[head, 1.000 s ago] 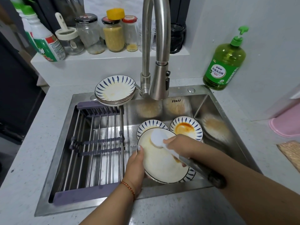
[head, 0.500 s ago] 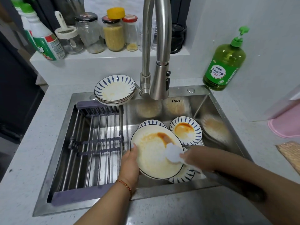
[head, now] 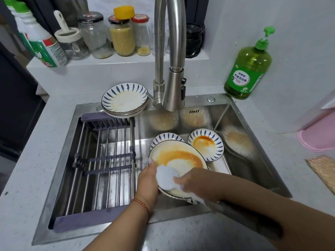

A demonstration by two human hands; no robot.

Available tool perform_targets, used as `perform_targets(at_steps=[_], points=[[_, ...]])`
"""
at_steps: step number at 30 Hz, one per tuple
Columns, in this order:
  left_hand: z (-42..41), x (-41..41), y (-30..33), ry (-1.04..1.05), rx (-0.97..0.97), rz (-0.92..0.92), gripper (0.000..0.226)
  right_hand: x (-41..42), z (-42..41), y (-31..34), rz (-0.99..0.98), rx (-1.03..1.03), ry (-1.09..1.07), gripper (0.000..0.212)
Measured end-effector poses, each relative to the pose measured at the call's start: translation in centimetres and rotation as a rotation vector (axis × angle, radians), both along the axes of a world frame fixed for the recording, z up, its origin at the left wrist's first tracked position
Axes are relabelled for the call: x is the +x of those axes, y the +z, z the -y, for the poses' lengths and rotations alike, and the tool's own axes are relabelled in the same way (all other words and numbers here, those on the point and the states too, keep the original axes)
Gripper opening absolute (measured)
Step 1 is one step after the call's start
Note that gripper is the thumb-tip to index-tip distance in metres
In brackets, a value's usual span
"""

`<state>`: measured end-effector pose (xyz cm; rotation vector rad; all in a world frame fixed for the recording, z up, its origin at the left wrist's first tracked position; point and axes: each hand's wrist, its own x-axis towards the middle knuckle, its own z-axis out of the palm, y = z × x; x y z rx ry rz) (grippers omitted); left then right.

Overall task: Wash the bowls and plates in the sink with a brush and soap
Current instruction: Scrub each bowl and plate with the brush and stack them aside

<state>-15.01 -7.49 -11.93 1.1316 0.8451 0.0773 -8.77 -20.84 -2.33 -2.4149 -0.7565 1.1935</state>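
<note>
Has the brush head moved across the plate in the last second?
Yes. The brush head has slid from the plate's far edge to its near-left part, away from the faucet, toward the left hand.

White plates [head: 125,100] at the steel sink's [head: 253,142] back edge are rimmed with blue dashes. The held plate [head: 179,158] is smeared orange. The brush [head: 165,176] is white, the soap bottle [head: 248,69] green.

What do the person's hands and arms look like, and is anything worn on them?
Both forearms are bare, no sleeves in view. The left hand has a thin red-orange cord bracelet at the wrist and a pale polished thumbnail. The right hand shows no ring or band.
</note>
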Motion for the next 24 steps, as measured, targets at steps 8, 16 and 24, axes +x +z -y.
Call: perform_targets(at_steps=[8, 16, 24], points=[[-0.6, 0.1, 0.9, 0.026, 0.052, 0.016, 0.044, 2.8, 3.4, -0.8, 0.018, -0.257, -0.014, 0.033], [1.1, 0.1, 1.0, -0.055, -0.002, 0.003, 0.044, 4.6, -1.6, -2.3, -0.033, 0.118, -0.472, 0.034], [0.4, 0.1, 1.1, 0.018, -0.067, -0.005, 0.043, 5.0, -1.5, -4.1, 0.186, 0.031, -0.312, 0.040]])
